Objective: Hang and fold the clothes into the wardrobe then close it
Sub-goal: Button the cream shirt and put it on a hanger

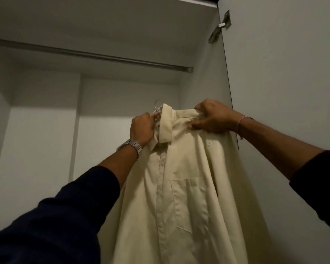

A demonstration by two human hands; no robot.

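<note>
A cream button-up shirt (181, 187) with a chest pocket hangs on a hanger, held up inside the open white wardrobe. The hanger's metal hook (156, 105) pokes out above the collar, well below the metal rail (107, 57). My left hand (142, 128), with a steel watch on its wrist, grips the hanger at the neck beside the collar. My right hand (211, 118) pinches the shirt's shoulder fabric at the top right. Most of the hanger is hidden under the shirt.
The wardrobe's open door (284, 92) stands at the right, with a metal hinge (220, 25) near its top. A vertical divider panel (77, 121) splits the back of the wardrobe. No clothes hang on the visible rail.
</note>
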